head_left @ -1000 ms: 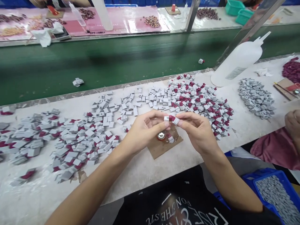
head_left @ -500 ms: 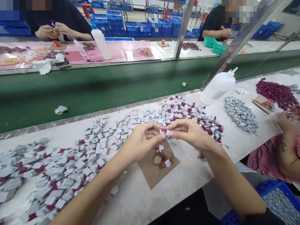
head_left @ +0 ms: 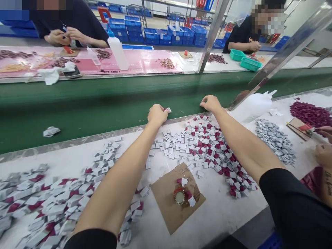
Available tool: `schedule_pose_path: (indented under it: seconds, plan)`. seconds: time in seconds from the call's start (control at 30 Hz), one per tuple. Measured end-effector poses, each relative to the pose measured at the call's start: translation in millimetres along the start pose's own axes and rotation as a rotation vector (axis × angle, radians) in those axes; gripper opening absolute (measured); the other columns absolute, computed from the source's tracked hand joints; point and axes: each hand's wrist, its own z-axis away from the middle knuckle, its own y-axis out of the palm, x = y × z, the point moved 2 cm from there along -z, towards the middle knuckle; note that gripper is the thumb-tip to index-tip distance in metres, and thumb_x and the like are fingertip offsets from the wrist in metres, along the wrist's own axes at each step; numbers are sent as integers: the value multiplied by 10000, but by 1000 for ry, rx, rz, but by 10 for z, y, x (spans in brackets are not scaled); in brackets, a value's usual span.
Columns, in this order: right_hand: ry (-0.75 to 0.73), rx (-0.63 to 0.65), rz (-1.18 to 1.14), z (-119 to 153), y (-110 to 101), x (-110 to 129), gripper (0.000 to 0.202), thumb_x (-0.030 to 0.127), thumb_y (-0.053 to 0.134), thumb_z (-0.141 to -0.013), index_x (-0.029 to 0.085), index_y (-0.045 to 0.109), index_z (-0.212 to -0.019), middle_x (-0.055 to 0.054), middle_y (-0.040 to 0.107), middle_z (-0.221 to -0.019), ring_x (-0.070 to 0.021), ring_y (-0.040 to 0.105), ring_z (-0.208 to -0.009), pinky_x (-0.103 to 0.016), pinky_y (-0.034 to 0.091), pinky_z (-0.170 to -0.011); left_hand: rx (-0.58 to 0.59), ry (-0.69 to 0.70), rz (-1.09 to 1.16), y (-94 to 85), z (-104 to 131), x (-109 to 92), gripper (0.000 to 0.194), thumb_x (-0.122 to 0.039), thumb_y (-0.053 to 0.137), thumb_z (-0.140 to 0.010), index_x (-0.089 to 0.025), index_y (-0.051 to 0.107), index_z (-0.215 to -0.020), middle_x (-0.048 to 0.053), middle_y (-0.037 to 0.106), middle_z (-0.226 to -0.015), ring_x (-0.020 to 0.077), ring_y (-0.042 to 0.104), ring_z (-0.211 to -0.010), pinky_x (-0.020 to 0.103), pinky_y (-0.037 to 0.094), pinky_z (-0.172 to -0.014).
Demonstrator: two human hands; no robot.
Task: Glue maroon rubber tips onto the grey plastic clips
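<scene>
Out over the near edge of the green belt [head_left: 103, 114], my left hand [head_left: 157, 114] is closed on a small white-and-maroon plastic piece [head_left: 168, 110], which sticks out to the right of its fingers. My right hand [head_left: 211, 103] reaches over the belt farther right, thumb and fingertips pinched together; whatever is between them is too small to make out. Below my hands on the table lies a brown cardboard square [head_left: 166, 204]. On it sit a round bottle cap [head_left: 179, 196] and two white-and-maroon pieces [head_left: 191, 200], beside a wet dark stain.
Loose grey and maroon pieces [head_left: 64, 204] spread at left, with another pile [head_left: 207, 145] at centre right. A white bottle [head_left: 255, 105] stands by the metal post [head_left: 280, 52]. A pale piece [head_left: 51, 131] lies on the belt. Co-workers sit opposite and at right.
My hands were together over the cardboard around a white-and-maroon piece; they have parted and moved forward to the belt. The small piece formerly on the belt at right is no longer visible there.
</scene>
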Motion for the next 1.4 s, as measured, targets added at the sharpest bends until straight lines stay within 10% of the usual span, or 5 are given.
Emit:
schedule_pose_path:
  seconds: [0.3,0.53,0.9,1.07,1.4]
  plan:
    - [-261,340,-713,1302,-130,213,143,225,734,-884,249,667,-1008,-34,807,-899,-218,824,-830,-377,693,-797,129,359,178,-336,883,-91,387,-239,666,-1005,-223,663,-1391,150,714,-1341,256,737,-1024,435,614,-931]
    - [-251,583,-975,2341,-138,71,199,384,727,-981,263,602,-1078,32,724,-746,-195,784,-676,-345,633,-652,280,586,365,-448,1930,-176,187,-299,678,-1074,-235,733,-1241,65,804,-1199,221,748,-1044,364,593,-909]
    - [-543,325,-550,3163,-212,-217,141,266,745,-1045,275,806,-1172,-61,814,-1099,-239,790,-1002,-389,667,-887,418,382,443,-358,2589,168,76,-248,686,-1056,-218,754,-1076,35,779,-1015,203,747,-927,358,598,-839]
    - [-516,284,-535,3341,-156,-425,114,222,757,-1032,296,825,-1085,-35,810,-996,-228,764,-913,-364,644,-803,531,381,331,-357,2605,244,116,-303,686,-1066,-224,758,-1109,44,784,-1047,221,741,-926,373,600,-823]
    - [-402,309,-572,3612,-21,-537,112,223,759,-1032,295,832,-1077,-34,820,-1013,-206,762,-884,-336,653,-798,36,405,-465,-454,1910,663,180,-90,611,-996,-190,725,-1095,178,723,-1276,405,614,-1255,579,528,-1090]
